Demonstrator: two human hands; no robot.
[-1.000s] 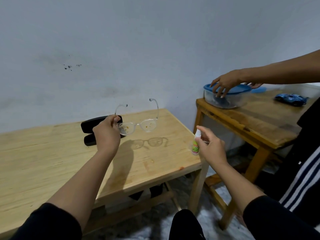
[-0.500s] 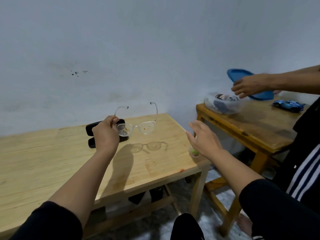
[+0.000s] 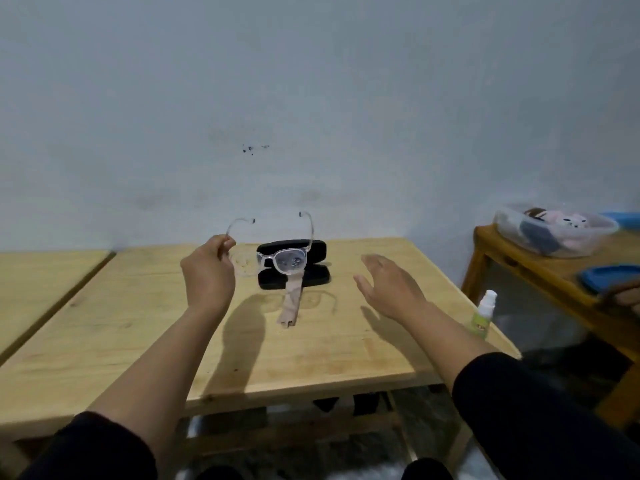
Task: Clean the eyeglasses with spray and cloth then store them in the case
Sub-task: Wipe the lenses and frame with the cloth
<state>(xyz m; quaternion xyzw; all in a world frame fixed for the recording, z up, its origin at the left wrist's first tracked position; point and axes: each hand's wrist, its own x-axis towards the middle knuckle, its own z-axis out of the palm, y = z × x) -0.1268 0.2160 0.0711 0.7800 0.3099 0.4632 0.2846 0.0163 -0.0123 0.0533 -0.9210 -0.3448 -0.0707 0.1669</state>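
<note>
Eyeglasses (image 3: 277, 259), clear plastic frame, held up above the table (image 3: 363, 341) and in front of the open black case (image 3: 292, 268); temples unfolded, pointing away toward the wall. Left hand (image 3: 207, 275) pinches them at the left-side hinge corner, fingers closed on the frame. Judged light, thin and somewhat springy; lenses look spotted, probably wet and slippery, so best gripped by rim or temples, never the lens faces. Cloth (image 3: 291, 306), a beige strip, trails from the case onto the tabletop; looks soft and limp, would bunch easily under a fingertip pinch. Right hand (image 3: 388, 289) hovers empty to the right of the case, palm down, fingers loosely extended and slightly apart, touching nothing. Spray bottle (image 3: 483, 315) stands upright near the table's right edge, well apart from the glasses: white cap, green label, print too small to read. No other writing legible; no brand visible on case.
</note>
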